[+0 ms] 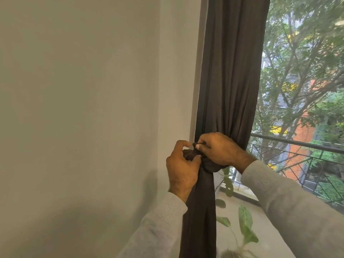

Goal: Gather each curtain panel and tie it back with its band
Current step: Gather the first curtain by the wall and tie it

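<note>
Pinching the dark band (195, 144), the right hand (219, 148) meets the left hand (181, 169), which grips one gathered brown curtain panel (229, 81) beside the window frame (198, 101).

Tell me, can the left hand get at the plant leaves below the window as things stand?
Probably not right away. The left hand is busy holding the band, and the gathered curtain hangs between it and the plant leaves; it would have to let go and go round.
</note>
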Motion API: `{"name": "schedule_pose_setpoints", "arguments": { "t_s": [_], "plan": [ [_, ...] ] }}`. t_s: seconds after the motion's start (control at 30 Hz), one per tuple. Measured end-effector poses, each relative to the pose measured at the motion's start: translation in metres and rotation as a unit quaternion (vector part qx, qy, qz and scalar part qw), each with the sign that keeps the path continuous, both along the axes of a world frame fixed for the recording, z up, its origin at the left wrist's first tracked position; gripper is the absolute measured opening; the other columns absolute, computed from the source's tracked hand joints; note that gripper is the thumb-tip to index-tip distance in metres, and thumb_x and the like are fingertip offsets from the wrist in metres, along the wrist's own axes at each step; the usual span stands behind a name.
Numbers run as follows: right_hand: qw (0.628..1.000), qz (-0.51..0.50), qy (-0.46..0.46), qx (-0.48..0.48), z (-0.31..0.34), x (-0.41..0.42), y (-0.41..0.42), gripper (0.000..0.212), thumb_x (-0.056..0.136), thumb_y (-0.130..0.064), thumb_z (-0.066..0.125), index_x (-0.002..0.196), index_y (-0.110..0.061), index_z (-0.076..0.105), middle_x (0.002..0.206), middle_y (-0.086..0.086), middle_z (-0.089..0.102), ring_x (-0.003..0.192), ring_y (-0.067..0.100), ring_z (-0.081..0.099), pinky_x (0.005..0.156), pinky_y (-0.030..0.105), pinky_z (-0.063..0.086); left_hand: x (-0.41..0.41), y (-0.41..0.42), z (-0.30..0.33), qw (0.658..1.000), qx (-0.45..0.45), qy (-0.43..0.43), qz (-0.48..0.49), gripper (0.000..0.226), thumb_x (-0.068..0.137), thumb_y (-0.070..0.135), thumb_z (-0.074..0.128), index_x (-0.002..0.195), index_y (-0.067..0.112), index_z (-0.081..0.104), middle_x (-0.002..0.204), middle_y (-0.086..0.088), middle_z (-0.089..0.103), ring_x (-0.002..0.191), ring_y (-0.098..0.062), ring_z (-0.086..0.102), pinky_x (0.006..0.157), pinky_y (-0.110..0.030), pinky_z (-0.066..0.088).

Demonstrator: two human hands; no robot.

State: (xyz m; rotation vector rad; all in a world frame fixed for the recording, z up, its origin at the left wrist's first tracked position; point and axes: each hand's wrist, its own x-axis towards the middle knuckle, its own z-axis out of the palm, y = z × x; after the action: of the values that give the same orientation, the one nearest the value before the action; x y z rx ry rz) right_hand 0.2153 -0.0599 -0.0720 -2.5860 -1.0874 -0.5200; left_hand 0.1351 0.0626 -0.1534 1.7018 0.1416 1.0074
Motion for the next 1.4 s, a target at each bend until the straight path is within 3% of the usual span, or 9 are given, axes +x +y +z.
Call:
{"name": "schedule_pose_setpoints", "arguments": {
  "t_s": [0.17,0.43,0.7,0.83,0.97,1.07,1.13,1.23,1.4],
  "plan": [
    [0.999,-0.004,0.038,-0.039,0.005,0.004,-0.004,0.013,0.102,-0.034,0.066,0.1,-0.025,0.075,0.094,-0.006,0.073,0.086,0.013,0.068,0.08,0.036,0.06,-0.002,0.0,-0.003,0.999,0.025,0.006,0.024,0.01,0.092,0.021,0.085,0.101,0.02,0.08,0.088,0.009,0.078,0.08,-0.008,0.074,0.086,-0.039,0.068],
    [0.962,0.034,0.205,-0.177,0.039,-0.011,-0.01,0.017,0.103,-0.03,0.065,0.095,-0.026,0.079,0.09,-0.006,0.073,0.08,0.009,0.064,0.075,0.024,0.048,-0.005,-0.005,-0.004,1.0,0.018,-0.02,0.015,0.018,0.094,0.024,0.084,0.111,0.019,0.08,0.102,0.006,0.081,0.093,-0.012,0.077,0.095,-0.039,0.066],
    [0.997,0.023,-0.016,-0.065,-0.005,-0.012,-0.007,0.015,0.099,-0.034,0.069,0.107,-0.029,0.082,0.096,-0.013,0.077,0.084,0.006,0.069,0.082,0.03,0.06,-0.002,0.01,-0.003,0.991,0.099,0.091,0.025,0.018,0.103,0.029,0.073,0.113,0.017,0.082,0.103,0.001,0.081,0.091,-0.016,0.074,0.094,-0.031,0.063],
    [0.989,0.023,-0.109,-0.096,-0.02,-0.013,-0.005,0.022,0.104,-0.032,0.061,0.118,-0.03,0.077,0.108,-0.006,0.076,0.099,0.016,0.068,0.086,0.026,0.049,0.008,0.019,-0.003,0.976,0.121,0.177,-0.044,0.018,0.107,0.024,0.065,0.106,0.012,0.079,0.098,-0.005,0.077,0.09,-0.022,0.072,0.088,-0.035,0.06],
    [0.981,0.052,-0.176,-0.064,-0.036,-0.01,-0.01,0.014,0.095,-0.021,0.07,0.105,-0.025,0.079,0.097,-0.004,0.074,0.088,0.022,0.068,0.08,0.03,0.053,0.014,0.035,-0.01,0.957,-0.087,0.202,-0.189,0.022,0.108,0.011,0.061,0.097,-0.001,0.075,0.08,-0.007,0.065,0.072,-0.017,0.059,0.065,-0.031,0.049],
    [0.975,0.093,-0.201,-0.002,-0.042,-0.002,-0.019,0.009,0.092,-0.02,0.073,0.094,-0.025,0.08,0.087,-0.005,0.07,0.077,0.018,0.065,0.074,0.023,0.043,0.009,0.037,-0.017,0.86,-0.325,0.183,-0.347,0.013,0.107,0.004,0.061,0.099,0.002,0.071,0.077,-0.006,0.06,0.062,-0.011,0.052,0.053,-0.023,0.043],
    [0.978,0.126,-0.158,0.042,-0.04,0.001,-0.024,0.019,0.098,-0.024,0.061,0.097,-0.024,0.08,0.093,-0.005,0.066,0.082,0.015,0.062,0.077,0.022,0.044,0.007,0.033,-0.027,0.801,-0.398,0.154,-0.42,0.005,0.104,0.005,0.065,0.104,0.003,0.07,0.082,-0.007,0.062,0.068,-0.013,0.056,0.06,-0.024,0.048],
    [0.974,0.17,-0.082,0.127,-0.033,0.001,-0.029,0.013,0.1,-0.014,0.068,0.1,-0.015,0.081,0.097,-0.005,0.066,0.087,0.01,0.065,0.082,0.019,0.051,0.003,0.02,-0.037,0.753,-0.434,0.075,-0.489,0.055,0.092,0.009,0.078,0.14,-0.011,0.06,0.121,-0.023,0.067,0.107,-0.03,0.065,0.102,-0.042,0.052],
    [0.956,0.151,-0.039,0.247,-0.018,-0.023,-0.039,0.01,0.092,-0.012,0.081,0.089,-0.016,0.072,0.09,-0.008,0.067,0.084,0.012,0.066,0.078,0.014,0.048,0.002,0.002,-0.041,0.731,-0.452,-0.015,-0.51,0.087,0.084,0.015,0.091,0.154,-0.011,0.046,0.157,-0.034,0.048,0.149,-0.047,0.045,0.131,-0.059,0.027]
  ]
}}
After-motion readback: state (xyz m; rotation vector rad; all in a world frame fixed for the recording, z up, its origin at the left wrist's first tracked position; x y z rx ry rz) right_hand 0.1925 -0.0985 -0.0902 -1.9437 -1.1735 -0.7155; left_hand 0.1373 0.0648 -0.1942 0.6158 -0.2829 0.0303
